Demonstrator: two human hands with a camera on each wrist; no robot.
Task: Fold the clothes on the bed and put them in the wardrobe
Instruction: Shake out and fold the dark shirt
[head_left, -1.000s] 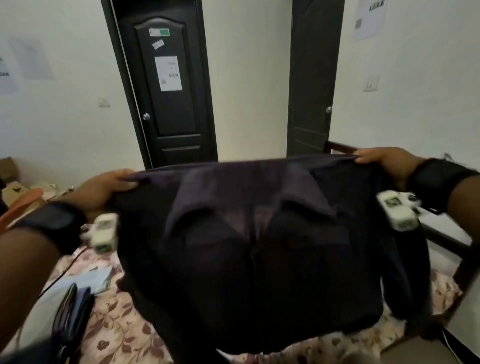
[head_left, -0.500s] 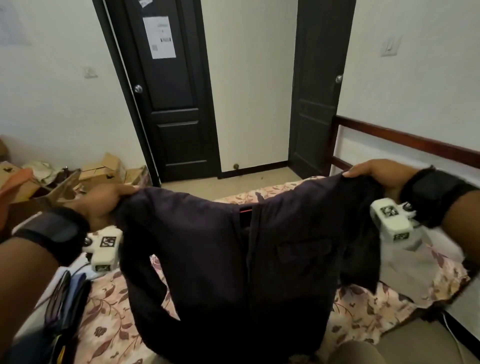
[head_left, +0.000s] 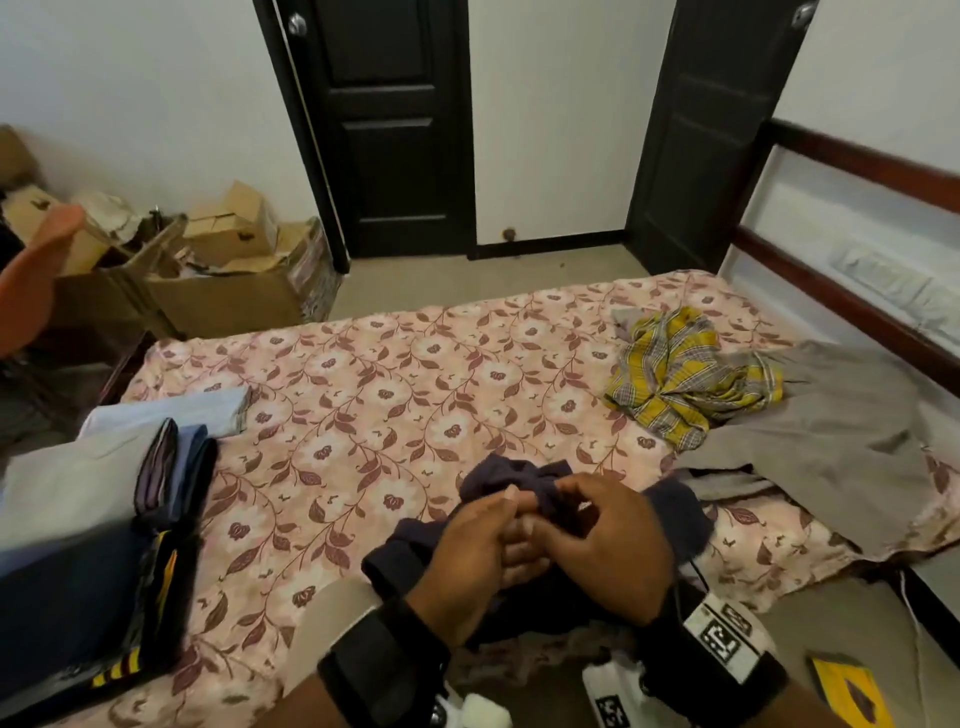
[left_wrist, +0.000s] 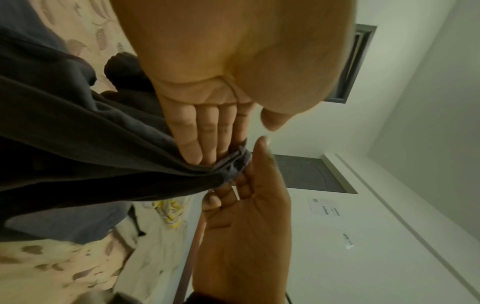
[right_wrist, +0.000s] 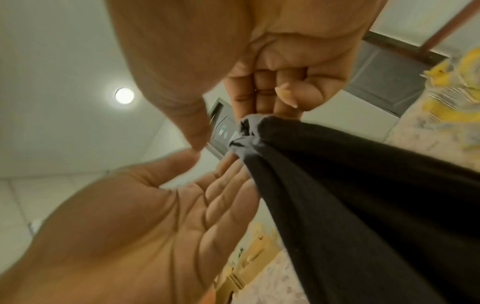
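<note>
In the right grip (right_wrist: 285, 67), dark shirt (right_wrist: 350, 185).

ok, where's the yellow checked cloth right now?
Head view, right side: the yellow checked cloth lies crumpled on the bed, touching the grey garment to its right, near the wooden rail.

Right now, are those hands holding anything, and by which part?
The dark shirt. The right hand pinches a bunched edge of it; the left hand just rests straight fingers against that bunch.
</note>
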